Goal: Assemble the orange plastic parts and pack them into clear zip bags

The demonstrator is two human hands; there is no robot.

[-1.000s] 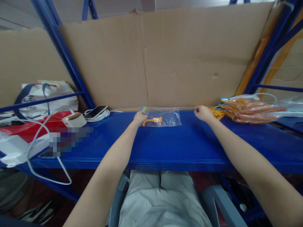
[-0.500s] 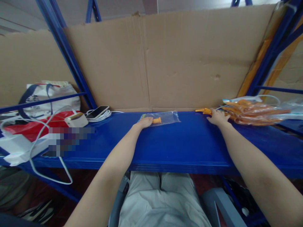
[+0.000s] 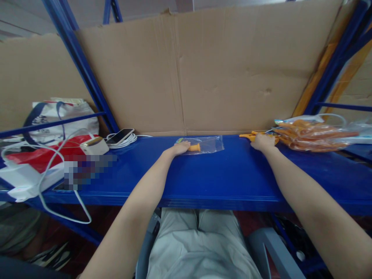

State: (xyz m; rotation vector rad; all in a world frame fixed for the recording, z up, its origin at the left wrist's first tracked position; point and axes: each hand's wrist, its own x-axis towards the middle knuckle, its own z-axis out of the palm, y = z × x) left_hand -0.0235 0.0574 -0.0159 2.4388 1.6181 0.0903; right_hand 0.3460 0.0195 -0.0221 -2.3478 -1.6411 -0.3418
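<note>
My left hand [image 3: 181,147] is closed on the left end of a clear plastic bag [image 3: 212,145], which lies flat on the blue shelf top [image 3: 215,178]. Inside the bag, beside my fingertips, is an orange piece with a flared end [image 3: 195,147]. My right hand [image 3: 264,142] has its fingers curled over several orange plastic pieces [image 3: 247,136] near the back of the shelf. The hand hides part of them, so their full shape does not show. Just right of it sits a pile of bagged orange pieces [image 3: 314,135].
A cardboard panel [image 3: 232,69] closes off the back. To the left are a phone [image 3: 120,136] on a coiled white cable, a white charger block [image 3: 94,146], a red bag [image 3: 37,157] and a white tote [image 3: 75,116]. Blue posts [image 3: 84,69] stand at the sides.
My right hand has shifted slightly left and its spread fingers have curled over the orange pieces. My left hand stays on the bag. The view has tilted a little.
</note>
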